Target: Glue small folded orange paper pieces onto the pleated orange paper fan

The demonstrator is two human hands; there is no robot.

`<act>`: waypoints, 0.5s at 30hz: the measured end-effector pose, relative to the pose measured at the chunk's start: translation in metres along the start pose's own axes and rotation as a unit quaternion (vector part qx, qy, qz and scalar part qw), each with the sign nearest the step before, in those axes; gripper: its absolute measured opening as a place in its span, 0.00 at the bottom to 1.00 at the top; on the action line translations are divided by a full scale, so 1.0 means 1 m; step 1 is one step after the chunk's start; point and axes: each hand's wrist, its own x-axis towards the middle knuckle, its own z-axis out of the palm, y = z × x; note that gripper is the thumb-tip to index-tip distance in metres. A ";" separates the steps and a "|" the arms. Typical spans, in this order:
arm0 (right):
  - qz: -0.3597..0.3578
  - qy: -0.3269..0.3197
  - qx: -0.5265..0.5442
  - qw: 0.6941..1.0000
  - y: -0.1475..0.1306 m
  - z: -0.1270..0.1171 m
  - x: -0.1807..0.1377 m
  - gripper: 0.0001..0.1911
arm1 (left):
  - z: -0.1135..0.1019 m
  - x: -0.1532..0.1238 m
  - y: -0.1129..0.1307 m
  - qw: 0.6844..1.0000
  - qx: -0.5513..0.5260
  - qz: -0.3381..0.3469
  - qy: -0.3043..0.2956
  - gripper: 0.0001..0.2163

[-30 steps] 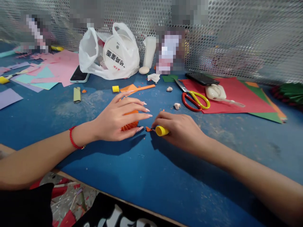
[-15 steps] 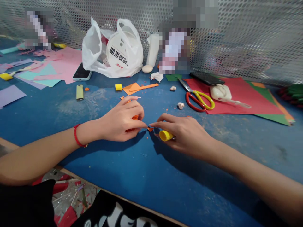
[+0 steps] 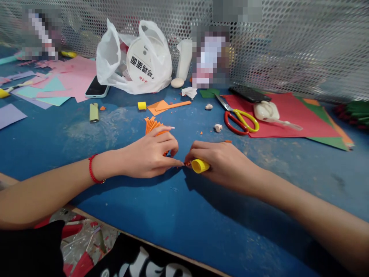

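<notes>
My left hand rests over a pleated orange paper, its fingers curled around it. The fan-like folds show above the knuckles, and the rest is hidden beneath the hand. One fingertip stretches right, close to a tiny orange paper piece at my right fingertips. In my right hand a yellow glue stick lies tucked under the fingers, its round end facing left. Its far end is hidden by the hand. A short yellow cap stands farther back, beside orange paper strips.
Red-and-yellow-handled scissors lie on red paper, near a white case and a dark phone. A white plastic bag, another phone and a green lighter sit back left. Metal mesh rises behind.
My left hand has slid slightly down, uncovering more of the pleated orange paper. My right fingertips have closed in on the small orange piece. The whole view has shifted a little.
</notes>
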 end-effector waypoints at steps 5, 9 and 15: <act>0.001 0.039 0.009 0.999 0.001 -0.006 -0.002 0.13 | -0.001 0.000 0.001 0.999 0.024 0.010 0.024 0.11; 0.025 0.046 0.008 0.999 0.002 -0.007 -0.001 0.12 | -0.001 0.001 0.003 1.000 0.017 0.001 0.014 0.12; 0.061 0.011 -0.013 0.998 0.003 0.000 0.003 0.11 | 0.001 0.001 0.005 1.000 0.003 -0.010 0.001 0.12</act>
